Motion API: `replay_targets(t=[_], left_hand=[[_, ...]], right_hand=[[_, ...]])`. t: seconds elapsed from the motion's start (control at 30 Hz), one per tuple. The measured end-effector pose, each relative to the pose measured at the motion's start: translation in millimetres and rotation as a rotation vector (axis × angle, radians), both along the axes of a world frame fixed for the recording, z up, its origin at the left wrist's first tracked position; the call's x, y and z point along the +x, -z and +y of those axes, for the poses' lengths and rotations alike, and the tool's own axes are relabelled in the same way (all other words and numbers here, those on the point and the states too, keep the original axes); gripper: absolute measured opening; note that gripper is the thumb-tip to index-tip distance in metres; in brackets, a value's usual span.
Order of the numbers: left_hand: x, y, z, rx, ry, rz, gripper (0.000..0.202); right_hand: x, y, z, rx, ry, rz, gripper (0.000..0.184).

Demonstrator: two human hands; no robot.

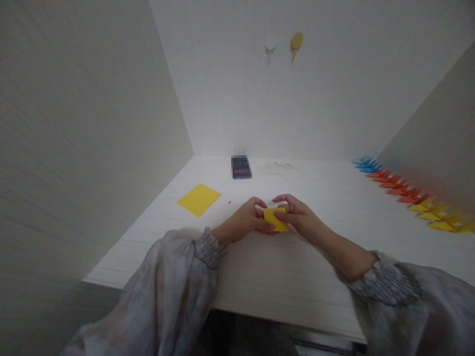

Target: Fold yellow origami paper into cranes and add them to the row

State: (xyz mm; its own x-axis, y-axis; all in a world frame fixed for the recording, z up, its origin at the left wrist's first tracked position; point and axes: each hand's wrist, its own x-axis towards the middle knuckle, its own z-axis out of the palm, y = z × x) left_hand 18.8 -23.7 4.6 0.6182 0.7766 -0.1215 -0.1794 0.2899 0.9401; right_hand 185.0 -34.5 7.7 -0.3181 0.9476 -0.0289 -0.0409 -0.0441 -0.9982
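Observation:
A small folded yellow paper [276, 219] is held between both hands just above the white table [282, 267]. My left hand [245, 220] pinches its left edge, fingers curled round it. My right hand [297, 215] grips its right edge with thumb and fingers closed on it. Both arms wear loose grey sleeves with gathered cuffs.
A flat yellow sheet [199, 199] lies to the left, with a tiny red scrap [229, 201] near it. A dark blurred object [241, 167] sits at the back. Along the right edge runs a row of folded pieces, blue [366, 164], orange [397, 187], yellow [441, 217]. White walls close in the table.

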Motion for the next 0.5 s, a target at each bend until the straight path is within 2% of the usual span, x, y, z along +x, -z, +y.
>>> replay_targets(t=[0.23,0.37,0.5], left_hand=[[-1,3.9,3,0.033,0.067,-0.048,0.053],[-1,2.5,4,0.033,0.096,0.032,0.052],[-1,4.7,9,0.176,-0.059,0.189,0.045]], right_hand=[[3,2.4,4,0.012,0.039,-0.03,0.041],[8,5.5,9,0.0,0.028,-0.098,0.037],[11,11.7,14,0.038,-0.051,-0.244,0.027]])
